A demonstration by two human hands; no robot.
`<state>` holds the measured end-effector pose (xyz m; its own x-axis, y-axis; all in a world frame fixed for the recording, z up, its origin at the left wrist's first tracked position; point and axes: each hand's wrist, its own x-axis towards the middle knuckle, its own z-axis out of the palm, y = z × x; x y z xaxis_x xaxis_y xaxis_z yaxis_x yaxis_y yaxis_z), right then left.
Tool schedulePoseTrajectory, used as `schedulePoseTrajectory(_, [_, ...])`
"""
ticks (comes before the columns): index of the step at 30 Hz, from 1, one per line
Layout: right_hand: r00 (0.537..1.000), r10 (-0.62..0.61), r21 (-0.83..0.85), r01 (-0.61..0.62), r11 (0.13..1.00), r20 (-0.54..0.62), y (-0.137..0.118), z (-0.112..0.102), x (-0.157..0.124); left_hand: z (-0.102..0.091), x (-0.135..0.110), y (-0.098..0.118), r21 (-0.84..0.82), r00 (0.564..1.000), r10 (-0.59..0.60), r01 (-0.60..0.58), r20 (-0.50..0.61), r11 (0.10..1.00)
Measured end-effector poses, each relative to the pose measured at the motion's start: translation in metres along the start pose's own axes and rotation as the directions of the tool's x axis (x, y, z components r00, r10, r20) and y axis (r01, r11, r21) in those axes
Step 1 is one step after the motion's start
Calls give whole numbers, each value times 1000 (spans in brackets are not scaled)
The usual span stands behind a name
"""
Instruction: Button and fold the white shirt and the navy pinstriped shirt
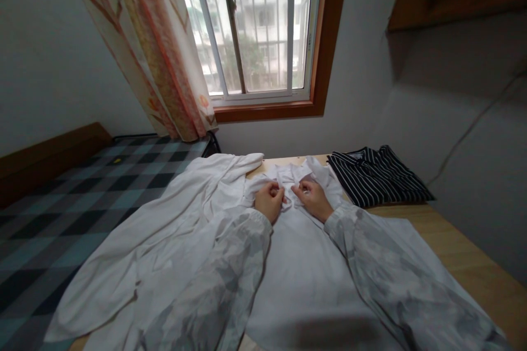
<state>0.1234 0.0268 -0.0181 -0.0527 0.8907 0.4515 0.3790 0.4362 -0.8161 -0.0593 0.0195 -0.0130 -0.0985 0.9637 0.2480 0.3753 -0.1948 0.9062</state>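
Observation:
A white shirt (304, 263) lies spread over a wooden table, its collar end bunched toward the window. Both hands are at that collar end, a short gap apart. The fingers of my left hand (269, 201) are curled and pinch the white fabric on the left side of the collar. My right hand (313, 199) pinches the cloth on the other side, thumb and forefinger close together. Small details between the fingertips, such as a button, are too small to make out. One white sleeve (135, 241) stretches to the left toward the bed.
A folded black shirt with white stripes (379, 175) lies at the table's back right. The wooden tabletop (465, 247) shows at the right. A bed with a checked cover (102, 181) adjoins on the left, below a flowered curtain (156, 55). A window (263, 27) is ahead.

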Motion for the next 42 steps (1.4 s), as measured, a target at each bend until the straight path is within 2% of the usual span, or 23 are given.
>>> schedulePoseTrajectory(4, [996,-82,-49,80,996,-40,3,3,-1,-2,-2,6,65,973,186,-178,-135,982])
schedulePoseTrajectory(7, [985,-162,-24,160,987,-65,4,3,-2,-3,-7,12,111,952,284,-272,-114,956])
schedulePoseTrajectory(13, [976,-194,54,200,978,-97,3,3,-2,-4,-11,13,136,964,258,-247,-67,959])
schedulePoseTrajectory(20, [967,-243,122,250,960,-70,-6,1,-4,-2,-7,9,-11,955,296,-296,-16,955])
schedulePoseTrajectory(25, [943,-304,75,316,946,-135,-12,1,-8,-2,-8,7,29,939,342,-343,27,939])
schedulePoseTrajectory(29, [936,-339,76,346,935,-97,-12,1,-8,-1,-10,6,94,937,346,-350,54,932])
schedulePoseTrajectory(36, [948,-312,48,315,948,-69,-8,1,-3,2,-11,10,-56,936,340,-336,95,940])
schedulePoseTrajectory(42, [984,-168,86,173,981,-65,-3,1,-2,4,-4,7,-250,967,218,-180,133,951])
